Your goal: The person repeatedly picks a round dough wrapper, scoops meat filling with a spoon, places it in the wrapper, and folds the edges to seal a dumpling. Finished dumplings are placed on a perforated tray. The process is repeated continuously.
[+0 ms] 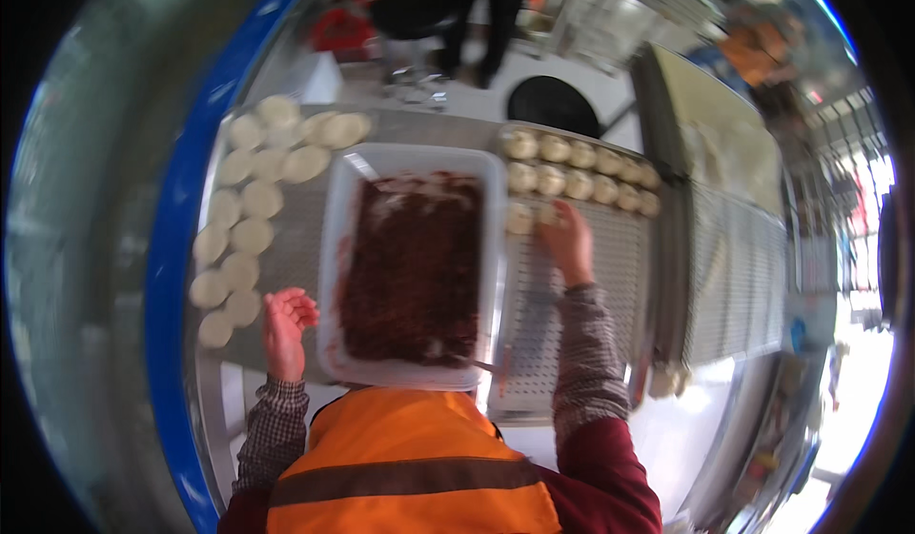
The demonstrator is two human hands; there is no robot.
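My right hand (567,242) is over the perforated metal tray (532,334), its fingers at a pale dough bun (549,215) beside another in the third row; whether they grip it cannot be told. Two rows of round buns (579,185) fill the tray's far end. My left hand (287,323) hovers with bent fingers and nothing in it, left of a translucent plastic tub (411,375). The tub holds dark red, crumbly filling (414,269), with a utensil handle (486,367) at its near right corner. Flat dough rounds (251,236) lie along the table's left side.
Stacked metal trays (736,277) stand to the right, a pale cloth or sheet (722,127) at their far end. Beyond the metal table (422,128) are a black round stool (552,105), another stool (411,12) and a standing person (486,19). A blue edge (168,248) borders the left.
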